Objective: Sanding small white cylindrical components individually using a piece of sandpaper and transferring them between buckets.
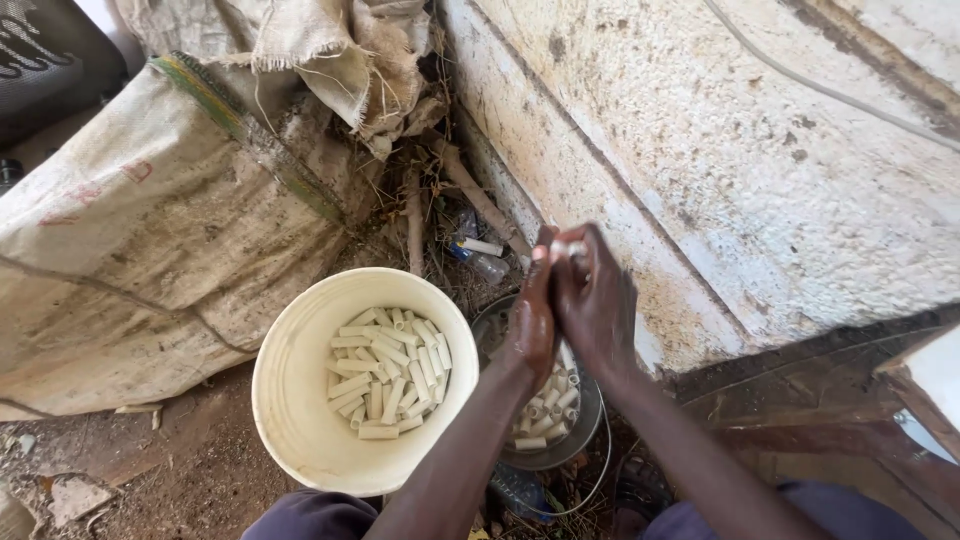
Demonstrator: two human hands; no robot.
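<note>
**Both hands pressed together on a short white tube piece above two buckets**

The left hand [530, 320] and right hand [597, 305] are raised and pressed together, their fingertips meeting on a small white tube piece [572, 247] pinched at the top of the grip. How much of it each hand clasps cannot be told, as motion blurs it.

Directly below the grip sits a dark metal bucket [585, 425] holding more white tube pieces [548, 410]. Just left of and below the hands stands a white plastic bucket [300, 400], its floor covered by a pile of cut tubes [388, 372].

Further left of the grip lies a large grey woven sack [150, 240] with a green stripe near its top edge and a faint red mark. Beyond the fingertips, a clear plastic bottle [482, 264] lies among twigs. Right of the hands rises a stained whitewashed wall [760, 170].
</note>
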